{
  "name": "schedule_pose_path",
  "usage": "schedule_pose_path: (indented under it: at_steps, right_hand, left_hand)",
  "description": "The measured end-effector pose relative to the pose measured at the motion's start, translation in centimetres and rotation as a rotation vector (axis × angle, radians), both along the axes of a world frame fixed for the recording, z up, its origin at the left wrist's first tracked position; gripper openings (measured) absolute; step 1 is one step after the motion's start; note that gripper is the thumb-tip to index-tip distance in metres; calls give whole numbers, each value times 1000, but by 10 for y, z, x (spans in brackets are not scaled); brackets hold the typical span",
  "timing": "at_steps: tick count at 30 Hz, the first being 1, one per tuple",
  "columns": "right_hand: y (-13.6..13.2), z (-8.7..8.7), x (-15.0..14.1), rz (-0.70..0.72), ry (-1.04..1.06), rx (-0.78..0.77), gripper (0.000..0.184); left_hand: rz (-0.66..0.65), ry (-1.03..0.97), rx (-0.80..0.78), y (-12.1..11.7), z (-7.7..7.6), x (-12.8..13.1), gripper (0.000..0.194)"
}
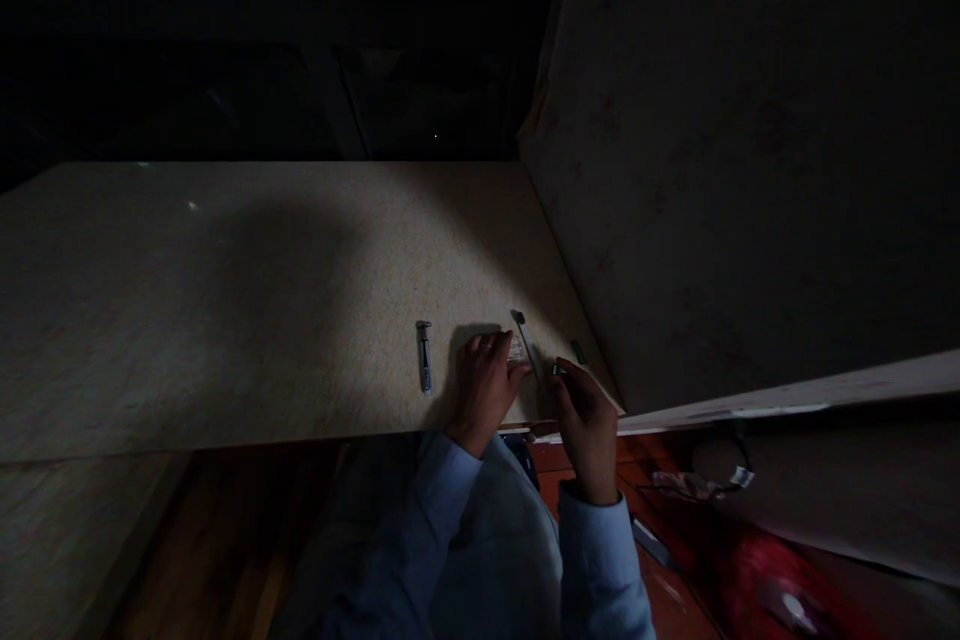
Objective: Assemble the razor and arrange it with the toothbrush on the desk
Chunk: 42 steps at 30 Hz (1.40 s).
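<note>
My left hand point(484, 382) rests on the table with its fingers curled at a pale, partly see-through object point(516, 350). What kind of object it is I cannot make out in the dim light. Between the thumb and fingers of my right hand point(583, 408) is a small dark green cylinder point(556, 370) with a light band, much like a battery. A similar green cylinder point(578, 352) lies beyond that hand, by the wall. Between my hands lies a thin pale stick with a dark head point(528, 338). Left of my left hand lies a slim blue-and-silver tool with a short crosswise head point(425, 360).
The light stone-patterned table point(300, 300) extends far to the left, its front edge close to my lap. A tall patterned wall point(735, 180) borders it on the right. Below right, a red bag-like thing point(757, 570) and a cable point(697, 485) lie near the floor.
</note>
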State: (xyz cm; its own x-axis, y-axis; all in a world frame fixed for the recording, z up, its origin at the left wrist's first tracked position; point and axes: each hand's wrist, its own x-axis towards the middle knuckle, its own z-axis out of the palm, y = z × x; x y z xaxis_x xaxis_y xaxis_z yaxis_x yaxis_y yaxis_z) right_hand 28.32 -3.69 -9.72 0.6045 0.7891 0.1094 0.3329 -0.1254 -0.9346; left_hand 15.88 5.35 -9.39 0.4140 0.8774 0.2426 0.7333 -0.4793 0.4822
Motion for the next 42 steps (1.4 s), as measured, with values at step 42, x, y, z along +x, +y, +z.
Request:
schedule_pose_path:
  at_steps: [42]
  right_hand:
    - [28, 63, -91, 182, 235, 192, 49]
  left_hand:
    - [403, -151, -225, 8, 25, -120, 18]
